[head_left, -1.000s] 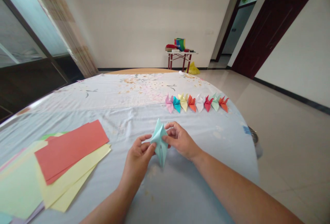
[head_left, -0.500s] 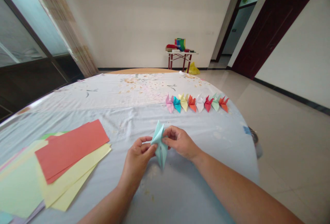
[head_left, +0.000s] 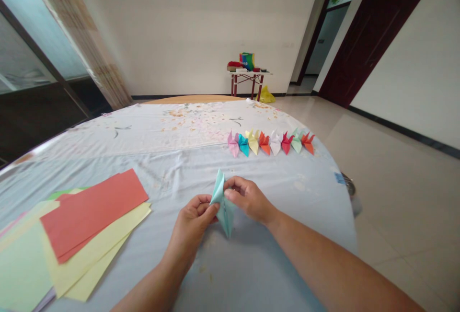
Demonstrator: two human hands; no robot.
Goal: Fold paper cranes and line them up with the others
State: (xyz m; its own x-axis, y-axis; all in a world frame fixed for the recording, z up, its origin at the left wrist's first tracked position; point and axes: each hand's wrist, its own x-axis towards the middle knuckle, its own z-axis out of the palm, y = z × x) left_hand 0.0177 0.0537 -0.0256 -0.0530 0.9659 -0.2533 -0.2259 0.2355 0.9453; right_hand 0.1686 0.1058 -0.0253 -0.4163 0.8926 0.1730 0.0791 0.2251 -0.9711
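A folded light-blue origami paper piece (head_left: 226, 218) is held upright above the table, its long points up and down. My left hand (head_left: 196, 216) pinches its left side between thumb and fingers. At the upper right of the paper, my right hand (head_left: 247, 197) has its thumb and index finger closed on the edge; part of the fold is hidden behind those fingers. Beyond my hands stands a row of several finished paper cranes (head_left: 275, 142) in pink, blue, yellow, orange, white, red and green.
Red paper sheets (head_left: 97, 211) lie over yellow sheets (head_left: 108, 249) and a pale green sheet (head_left: 21, 259) at the left. A blue and white floral cloth covers the round table (head_left: 287, 235). Farther back are a small side table (head_left: 247, 73) and a yellow bag (head_left: 266, 95).
My right fingers have shifted slightly at the top of the light-blue paper, and its upper points now look closer together. The whole view has turned a little.
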